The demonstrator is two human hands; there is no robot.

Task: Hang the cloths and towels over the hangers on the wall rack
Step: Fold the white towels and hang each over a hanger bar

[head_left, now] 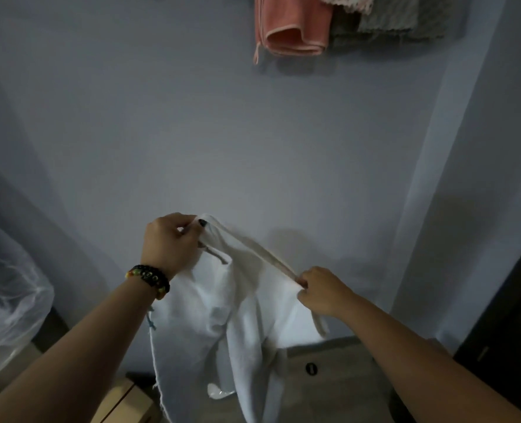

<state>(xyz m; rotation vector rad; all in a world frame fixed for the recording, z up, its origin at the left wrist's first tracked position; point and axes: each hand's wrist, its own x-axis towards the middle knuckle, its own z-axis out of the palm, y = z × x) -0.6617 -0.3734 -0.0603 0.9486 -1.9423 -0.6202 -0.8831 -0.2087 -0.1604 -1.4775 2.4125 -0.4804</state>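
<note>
You're spreading white towel [222, 303], left hand [169, 241] and right hand [321, 290] pinching top edge; hangers probably above pink cloth [289, 29], needing lift.

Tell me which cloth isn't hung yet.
The white cloth, pinched along its top edge by left hand and right hand; the pink towel and grey towel already hang above.

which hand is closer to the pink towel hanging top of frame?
Left, narrowly. The left hand grips the white cloth higher up, below-left of the pink towel; the right hand pinches the hem lower, almost directly beneath it.
</note>
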